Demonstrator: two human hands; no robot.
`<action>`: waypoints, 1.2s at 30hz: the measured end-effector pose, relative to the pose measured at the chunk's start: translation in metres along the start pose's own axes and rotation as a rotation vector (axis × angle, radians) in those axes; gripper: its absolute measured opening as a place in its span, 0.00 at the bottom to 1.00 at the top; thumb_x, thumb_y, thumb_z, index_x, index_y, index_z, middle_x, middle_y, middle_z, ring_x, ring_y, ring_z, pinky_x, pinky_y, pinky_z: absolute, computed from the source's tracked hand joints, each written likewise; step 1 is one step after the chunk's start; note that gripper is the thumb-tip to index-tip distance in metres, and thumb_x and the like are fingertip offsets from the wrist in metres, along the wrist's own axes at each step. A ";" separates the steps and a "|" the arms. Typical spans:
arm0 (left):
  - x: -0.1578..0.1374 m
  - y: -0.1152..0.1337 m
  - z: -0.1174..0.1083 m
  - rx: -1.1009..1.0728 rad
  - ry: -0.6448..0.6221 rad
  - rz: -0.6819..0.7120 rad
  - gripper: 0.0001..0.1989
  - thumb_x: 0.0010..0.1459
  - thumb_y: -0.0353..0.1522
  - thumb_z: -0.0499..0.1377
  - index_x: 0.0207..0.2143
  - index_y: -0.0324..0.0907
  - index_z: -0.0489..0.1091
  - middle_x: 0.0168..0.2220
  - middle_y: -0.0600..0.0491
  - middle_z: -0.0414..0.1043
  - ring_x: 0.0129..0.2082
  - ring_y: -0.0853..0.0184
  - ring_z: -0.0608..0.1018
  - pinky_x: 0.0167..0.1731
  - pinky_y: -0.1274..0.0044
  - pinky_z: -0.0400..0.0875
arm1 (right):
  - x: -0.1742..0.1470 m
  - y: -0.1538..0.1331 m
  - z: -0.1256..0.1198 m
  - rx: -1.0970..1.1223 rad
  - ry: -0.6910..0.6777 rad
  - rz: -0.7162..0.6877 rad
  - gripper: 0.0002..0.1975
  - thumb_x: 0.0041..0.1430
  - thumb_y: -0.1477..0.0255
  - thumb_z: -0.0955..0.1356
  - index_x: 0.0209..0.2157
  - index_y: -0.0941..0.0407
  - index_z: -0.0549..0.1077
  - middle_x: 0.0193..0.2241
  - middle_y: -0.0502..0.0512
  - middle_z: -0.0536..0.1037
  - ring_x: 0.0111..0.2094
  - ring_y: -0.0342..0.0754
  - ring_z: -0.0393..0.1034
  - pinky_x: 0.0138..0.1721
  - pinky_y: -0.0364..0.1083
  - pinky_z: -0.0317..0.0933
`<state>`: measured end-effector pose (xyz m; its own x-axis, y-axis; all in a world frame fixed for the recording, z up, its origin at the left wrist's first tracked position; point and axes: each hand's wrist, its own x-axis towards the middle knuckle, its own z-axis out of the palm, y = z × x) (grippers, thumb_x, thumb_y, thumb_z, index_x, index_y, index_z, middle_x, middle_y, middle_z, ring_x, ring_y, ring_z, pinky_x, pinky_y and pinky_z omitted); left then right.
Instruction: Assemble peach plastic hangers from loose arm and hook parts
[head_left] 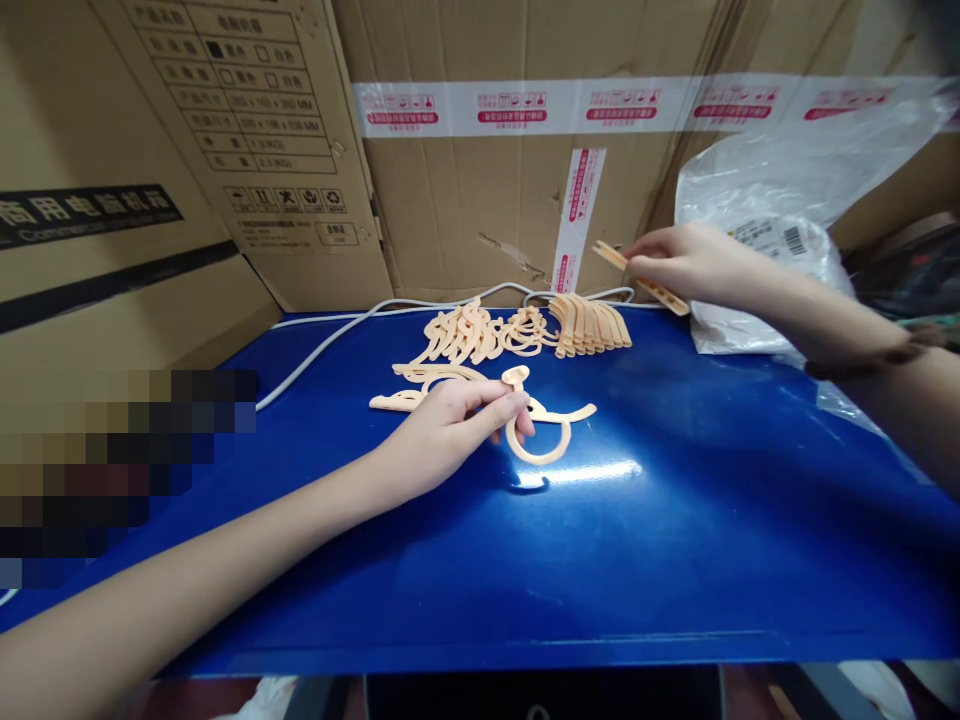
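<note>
Here, above the blue table (570, 590), the left hand (469, 425) is closed in a pinch on a pale hook (541, 459), its knobbed end up. Just behind this hand lie loose curved pieces (571, 414), their long axes running mostly left to right; whether the fingers touch them, I cannot tell. Farther back, the row of stacked pieces (592, 325) is nearer to the right hand (679, 262). This hand, raised by the plastic bag (724, 325), also is closed, gripping a long strip (666, 297) which slants down rightward.
</note>
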<state>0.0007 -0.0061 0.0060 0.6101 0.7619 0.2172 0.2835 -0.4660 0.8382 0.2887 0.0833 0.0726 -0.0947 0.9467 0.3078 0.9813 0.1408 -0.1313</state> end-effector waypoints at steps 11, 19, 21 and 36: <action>0.000 -0.005 -0.006 -0.108 0.251 -0.065 0.18 0.66 0.41 0.50 0.30 0.39 0.70 0.15 0.60 0.57 0.16 0.76 0.60 0.19 0.83 0.56 | -0.113 -0.060 0.036 -0.064 -0.226 -0.791 0.19 0.59 0.68 0.64 0.51 0.56 0.72 0.23 0.50 0.77 0.22 0.46 0.69 0.25 0.44 0.50; 0.003 -0.007 -0.005 -0.170 0.202 -0.090 0.17 0.66 0.41 0.50 0.31 0.38 0.68 0.16 0.61 0.60 0.17 0.76 0.63 0.19 0.85 0.59 | -0.117 -0.065 0.043 -0.060 -0.159 -0.831 0.17 0.65 0.63 0.62 0.49 0.55 0.73 0.27 0.53 0.79 0.22 0.45 0.68 0.26 0.44 0.49; 0.004 -0.007 -0.005 -0.172 0.192 -0.098 0.17 0.66 0.41 0.50 0.31 0.38 0.68 0.16 0.61 0.60 0.17 0.76 0.64 0.19 0.85 0.59 | -0.114 -0.063 0.045 -0.064 -0.165 -0.773 0.21 0.67 0.57 0.59 0.50 0.54 0.73 0.25 0.53 0.79 0.21 0.46 0.68 0.25 0.44 0.47; 0.013 -0.012 0.003 -0.213 -0.128 -0.213 0.18 0.64 0.42 0.51 0.27 0.39 0.66 0.16 0.63 0.52 0.14 0.77 0.56 0.16 0.84 0.53 | -0.101 -0.052 0.050 0.178 0.057 -0.575 0.19 0.68 0.66 0.61 0.56 0.58 0.70 0.25 0.50 0.77 0.23 0.43 0.69 0.27 0.41 0.56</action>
<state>0.0072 0.0083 -0.0028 0.6458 0.7630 -0.0276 0.2617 -0.1873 0.9468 0.2391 -0.0052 0.0012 -0.5872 0.6884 0.4258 0.7320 0.6761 -0.0836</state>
